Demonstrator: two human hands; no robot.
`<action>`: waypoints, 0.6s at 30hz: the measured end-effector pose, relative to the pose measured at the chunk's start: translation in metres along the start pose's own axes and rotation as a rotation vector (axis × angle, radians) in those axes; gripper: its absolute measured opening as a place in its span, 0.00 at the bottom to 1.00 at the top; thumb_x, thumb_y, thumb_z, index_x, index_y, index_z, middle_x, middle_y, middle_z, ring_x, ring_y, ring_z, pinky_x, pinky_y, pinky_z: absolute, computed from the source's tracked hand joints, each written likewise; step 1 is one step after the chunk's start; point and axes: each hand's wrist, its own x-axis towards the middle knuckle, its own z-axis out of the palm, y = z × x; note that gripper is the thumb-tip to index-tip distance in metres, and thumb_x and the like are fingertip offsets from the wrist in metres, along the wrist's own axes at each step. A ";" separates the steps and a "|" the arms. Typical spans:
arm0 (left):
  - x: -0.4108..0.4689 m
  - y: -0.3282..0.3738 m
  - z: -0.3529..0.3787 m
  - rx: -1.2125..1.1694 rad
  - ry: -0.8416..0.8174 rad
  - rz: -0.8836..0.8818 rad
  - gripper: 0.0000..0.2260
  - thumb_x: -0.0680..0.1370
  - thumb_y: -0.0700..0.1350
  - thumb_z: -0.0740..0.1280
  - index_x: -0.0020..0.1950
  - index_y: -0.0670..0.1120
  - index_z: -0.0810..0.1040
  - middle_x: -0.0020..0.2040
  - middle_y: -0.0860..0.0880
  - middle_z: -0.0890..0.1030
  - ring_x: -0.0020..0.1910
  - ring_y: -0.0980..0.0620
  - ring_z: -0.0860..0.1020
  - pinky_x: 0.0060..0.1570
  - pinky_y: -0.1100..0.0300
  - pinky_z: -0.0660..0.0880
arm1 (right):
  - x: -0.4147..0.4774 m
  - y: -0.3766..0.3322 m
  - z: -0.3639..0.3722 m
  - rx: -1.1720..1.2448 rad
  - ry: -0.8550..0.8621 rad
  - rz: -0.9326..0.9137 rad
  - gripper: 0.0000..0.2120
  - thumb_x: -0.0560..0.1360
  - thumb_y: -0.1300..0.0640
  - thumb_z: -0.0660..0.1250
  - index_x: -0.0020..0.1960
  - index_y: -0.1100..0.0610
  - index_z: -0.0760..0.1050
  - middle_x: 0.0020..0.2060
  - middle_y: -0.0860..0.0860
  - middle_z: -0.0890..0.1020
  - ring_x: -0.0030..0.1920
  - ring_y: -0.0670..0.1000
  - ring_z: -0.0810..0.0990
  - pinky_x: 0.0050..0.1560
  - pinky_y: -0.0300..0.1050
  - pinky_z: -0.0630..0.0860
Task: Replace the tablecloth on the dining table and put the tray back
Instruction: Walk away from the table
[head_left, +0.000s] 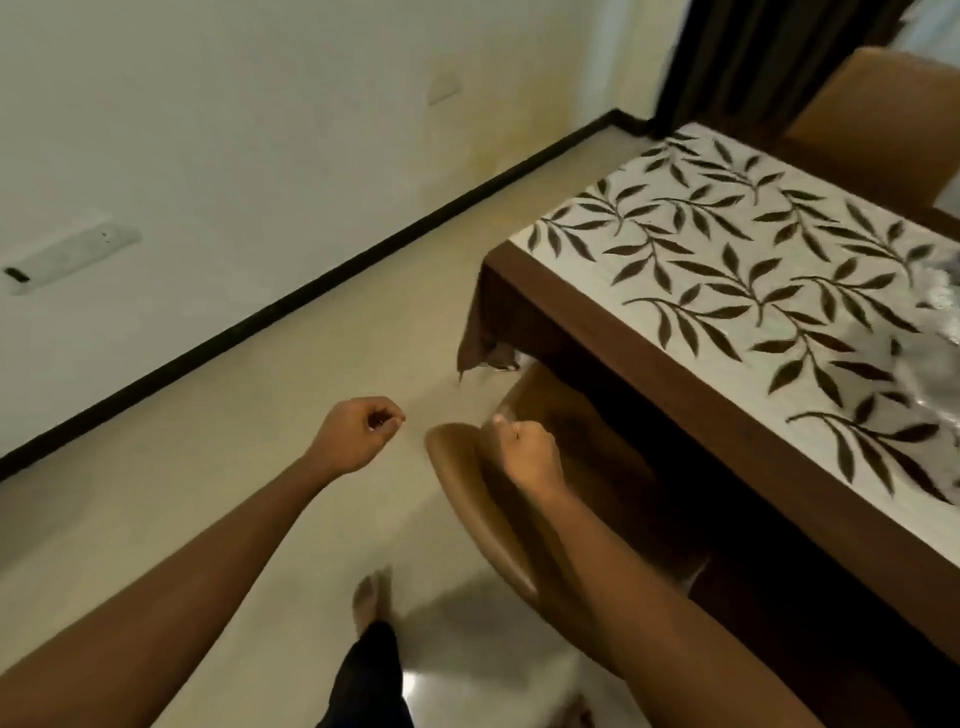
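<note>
The white, brown-bordered tablecloth with dark leaf print (727, 260) lies spread on the table, up and to the right of both hands; left hand (358, 431) and right hand (530, 452) are curled into empty fists, apart from it

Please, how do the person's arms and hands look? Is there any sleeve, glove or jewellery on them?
The left hand and the right hand wear no gloves. No sleeve shows behind them up to the picture's edge, and no watch or bracelet shows at either wrist. Rings cannot be told in the blur.
</note>
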 end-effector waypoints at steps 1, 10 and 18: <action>0.001 -0.019 -0.006 0.000 -0.023 -0.004 0.05 0.78 0.41 0.70 0.47 0.51 0.83 0.43 0.59 0.82 0.43 0.68 0.79 0.43 0.74 0.71 | 0.012 -0.016 0.014 -0.017 -0.012 -0.026 0.23 0.85 0.46 0.56 0.35 0.57 0.73 0.40 0.59 0.82 0.46 0.60 0.81 0.48 0.52 0.74; 0.017 -0.204 -0.100 -0.070 -0.119 -0.293 0.05 0.79 0.44 0.68 0.47 0.51 0.83 0.40 0.63 0.78 0.39 0.64 0.76 0.42 0.67 0.69 | 0.137 -0.150 0.157 -0.295 -0.157 -0.099 0.27 0.84 0.49 0.58 0.27 0.54 0.64 0.26 0.51 0.69 0.35 0.54 0.72 0.40 0.46 0.66; 0.071 -0.292 -0.142 0.007 -0.225 -0.474 0.06 0.78 0.44 0.66 0.45 0.53 0.81 0.44 0.56 0.82 0.46 0.54 0.80 0.46 0.62 0.72 | 0.211 -0.180 0.208 -0.299 -0.257 -0.009 0.25 0.84 0.52 0.57 0.28 0.54 0.64 0.26 0.50 0.68 0.30 0.51 0.69 0.36 0.46 0.66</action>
